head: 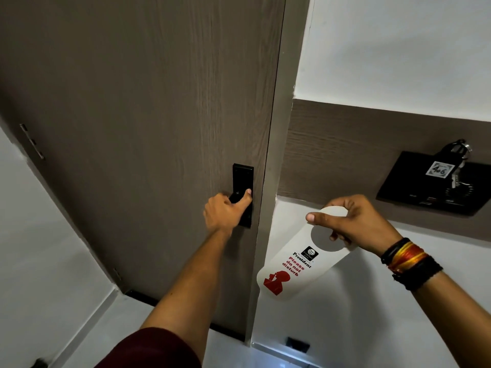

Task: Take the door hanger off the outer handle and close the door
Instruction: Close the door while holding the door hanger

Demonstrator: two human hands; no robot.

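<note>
The right hand [356,224] pinched the hanger [292,264] by its loop, clear of the door [146,128]. The left hand [225,212] was wrapped around the handle [239,197]. The door looked shut or nearly so; a steady push until it latched seemed wise.

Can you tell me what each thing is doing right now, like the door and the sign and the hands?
door: shut against its frame
door handle: gripped by left hand
door hanger: off the handle, held by right hand, printed side up
key holder: on the wall, tagged key in it
</note>
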